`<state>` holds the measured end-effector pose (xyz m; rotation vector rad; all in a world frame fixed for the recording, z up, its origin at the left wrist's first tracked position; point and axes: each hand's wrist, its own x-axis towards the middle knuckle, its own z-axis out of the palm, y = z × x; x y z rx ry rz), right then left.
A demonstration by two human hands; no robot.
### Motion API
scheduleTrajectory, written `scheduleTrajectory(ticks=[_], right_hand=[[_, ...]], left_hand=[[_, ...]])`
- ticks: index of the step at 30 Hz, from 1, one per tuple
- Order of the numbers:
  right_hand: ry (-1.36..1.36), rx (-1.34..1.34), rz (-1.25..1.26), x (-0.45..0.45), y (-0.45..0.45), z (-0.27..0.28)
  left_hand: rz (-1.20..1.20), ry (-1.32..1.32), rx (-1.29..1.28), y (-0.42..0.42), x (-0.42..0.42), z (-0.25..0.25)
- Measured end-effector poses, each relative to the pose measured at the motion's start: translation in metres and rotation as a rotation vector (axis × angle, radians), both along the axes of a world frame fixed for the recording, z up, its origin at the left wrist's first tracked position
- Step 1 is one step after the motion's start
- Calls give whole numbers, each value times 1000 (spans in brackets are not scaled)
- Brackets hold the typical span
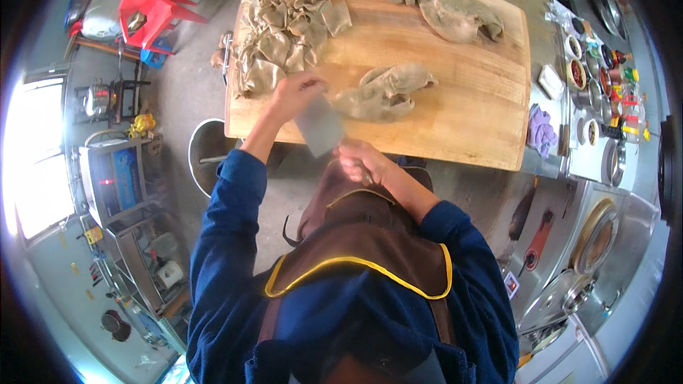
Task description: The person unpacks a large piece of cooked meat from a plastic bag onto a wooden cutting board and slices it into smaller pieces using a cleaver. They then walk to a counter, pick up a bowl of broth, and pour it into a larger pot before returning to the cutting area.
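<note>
My right hand [363, 162] grips the handle of a broad-bladed cleaver [320, 125], near the front edge of a wooden cutting board [453, 122]. Beside the far end of the blade is my left hand [299, 93], its fingers bent and blurred; whether they hold anything cannot be told. A heap of cut, brownish, meat-like pieces [283, 32] lies at the board's left. Just right of the blade rests a folded, uncut-looking piece of the same stuff [384, 93]. Another large piece [459, 16] lies at the back right of the board.
At the right, a counter holds bowls of seasonings [577, 73], bottles [629, 101] and a purple cloth [541, 130]. A round metal bin [205, 157] stands below the board's left front corner. A red plastic chair [144, 10] is further back left.
</note>
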<state>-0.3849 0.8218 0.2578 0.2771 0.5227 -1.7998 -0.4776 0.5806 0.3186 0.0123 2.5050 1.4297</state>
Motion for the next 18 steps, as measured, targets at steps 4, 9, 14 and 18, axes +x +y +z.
scheduleTrajectory(ticks=[4, 9, 14, 18], right_hand=[[121, 142, -11, 6, 28, 16], [220, 351, -86, 13, 65, 43], [295, 464, -150, 25, 85, 64], [310, 487, -168, 28, 91, 70]], left_hand=[[296, -50, 791, 0, 18, 24], [306, -78, 1333, 17, 44, 21], [371, -67, 1383, 44, 59, 37], [345, -93, 1416, 50, 63, 41]])
